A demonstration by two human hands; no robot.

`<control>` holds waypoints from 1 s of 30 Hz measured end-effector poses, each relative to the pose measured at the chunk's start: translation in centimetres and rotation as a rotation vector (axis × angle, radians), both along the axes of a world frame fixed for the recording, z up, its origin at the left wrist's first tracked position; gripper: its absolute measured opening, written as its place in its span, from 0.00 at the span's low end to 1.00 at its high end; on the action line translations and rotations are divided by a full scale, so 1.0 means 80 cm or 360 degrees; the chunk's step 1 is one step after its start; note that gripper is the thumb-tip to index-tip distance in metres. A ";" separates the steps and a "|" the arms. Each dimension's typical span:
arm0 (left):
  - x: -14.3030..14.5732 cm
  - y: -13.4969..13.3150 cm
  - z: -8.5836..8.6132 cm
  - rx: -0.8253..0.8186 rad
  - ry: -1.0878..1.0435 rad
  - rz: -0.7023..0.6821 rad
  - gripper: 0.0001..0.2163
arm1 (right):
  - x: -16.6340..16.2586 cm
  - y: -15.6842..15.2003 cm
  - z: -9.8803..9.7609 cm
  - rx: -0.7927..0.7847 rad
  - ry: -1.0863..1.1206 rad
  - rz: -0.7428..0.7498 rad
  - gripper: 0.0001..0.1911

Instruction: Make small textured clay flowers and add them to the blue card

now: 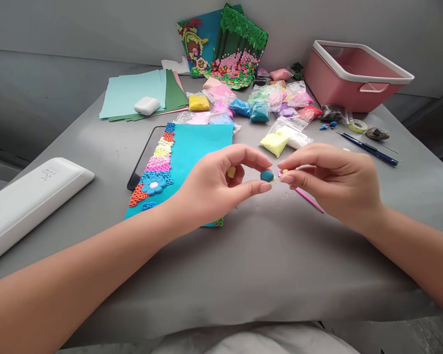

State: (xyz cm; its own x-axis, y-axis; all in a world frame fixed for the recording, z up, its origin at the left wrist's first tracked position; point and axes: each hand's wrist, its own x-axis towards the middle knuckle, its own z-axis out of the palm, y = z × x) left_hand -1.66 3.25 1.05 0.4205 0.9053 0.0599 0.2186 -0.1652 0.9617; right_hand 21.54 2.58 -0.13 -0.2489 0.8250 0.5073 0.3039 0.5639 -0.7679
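Between the thumb and forefinger of my left hand [221, 179] sits a small dark teal clay ball [267, 176]. A pale yellow clay piece [231, 171] shows inside the curl of that same hand. Close by on the right, my right hand [328, 182] pinches a tiny yellowish clay bit [285, 171] in its fingertips. The two hands are apart, above the table. Under my left wrist lies a turquoise sheet [203, 147] whose left side carries rows of clay rings and a blue clay flower [154, 184]. A pink stick [309, 199] lies below my right hand.
Several bags of coloured clay [260, 111] lie behind the hands. A pink basket [358, 83] stands at the back right, with a blue pen [371, 148] in front. At left are a white device [33, 201], coloured paper [129, 93], and a phone [142, 162] partly under the sheet.
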 end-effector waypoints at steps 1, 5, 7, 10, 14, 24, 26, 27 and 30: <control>0.001 -0.001 0.000 0.0034 -0.0037 0.0014 0.12 | -0.001 -0.001 0.000 0.0054 0.0000 0.0019 0.03; 0.003 -0.007 -0.001 0.0177 -0.0066 0.0081 0.09 | -0.003 -0.004 -0.003 0.0180 0.0026 0.0066 0.08; 0.003 -0.008 -0.002 0.0202 -0.0077 0.0101 0.09 | -0.003 -0.005 -0.004 0.0196 0.0018 0.0068 0.09; 0.003 -0.008 -0.002 0.0191 -0.0095 0.0112 0.10 | -0.003 -0.005 -0.004 0.0183 -0.0002 0.0075 0.09; 0.005 -0.009 -0.002 0.0171 -0.0116 0.0129 0.12 | -0.004 -0.006 -0.003 0.0160 0.0022 0.0081 0.10; 0.007 -0.007 -0.014 0.0276 -0.0362 0.0062 0.11 | 0.002 -0.005 -0.005 0.0559 -0.0151 0.0053 0.15; 0.008 -0.007 -0.014 0.0229 -0.0418 0.0071 0.11 | 0.002 -0.006 -0.006 0.0582 -0.0158 0.0046 0.16; 0.008 -0.007 -0.013 0.0194 -0.0442 0.0078 0.11 | 0.001 -0.006 -0.006 0.0581 -0.0151 0.0040 0.17; 0.008 -0.007 -0.009 0.0067 -0.0511 0.0091 0.13 | 0.000 -0.007 -0.006 0.0580 -0.0147 0.0023 0.17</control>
